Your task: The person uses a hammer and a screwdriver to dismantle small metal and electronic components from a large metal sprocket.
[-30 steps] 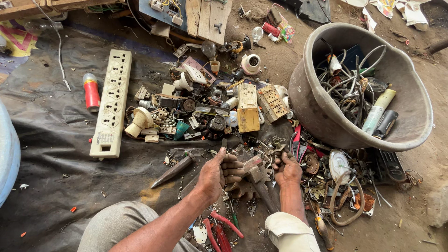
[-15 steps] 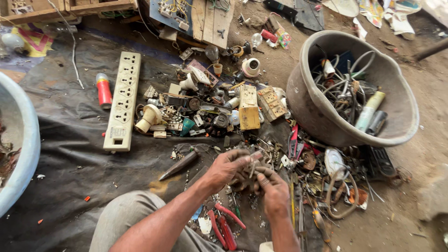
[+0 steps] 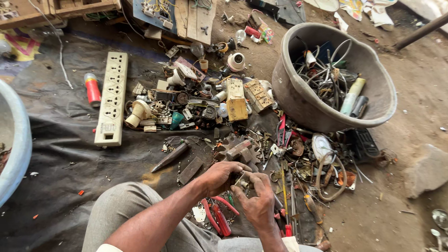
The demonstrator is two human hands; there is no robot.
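Hands: left hand (image 3: 221,177), right hand (image 3: 256,203) pinch small part (image 3: 243,181), seemingly metal.

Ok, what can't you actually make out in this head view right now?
- Small part between left hand and right hand: mostly covered by fingers, kind unclear.
- Blue tub: cut by left edge.
- Grey basin: tangled wires hide its bottom.

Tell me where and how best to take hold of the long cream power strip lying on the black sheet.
Probably grip the power strip across its narrow width near the middle, coming down from above. It lies flat and socket-side up on the black sheet, running lengthwise away from the person. Its left long edge is mostly free apart from a red canister; small parts crowd its right edge, so lift straight up.
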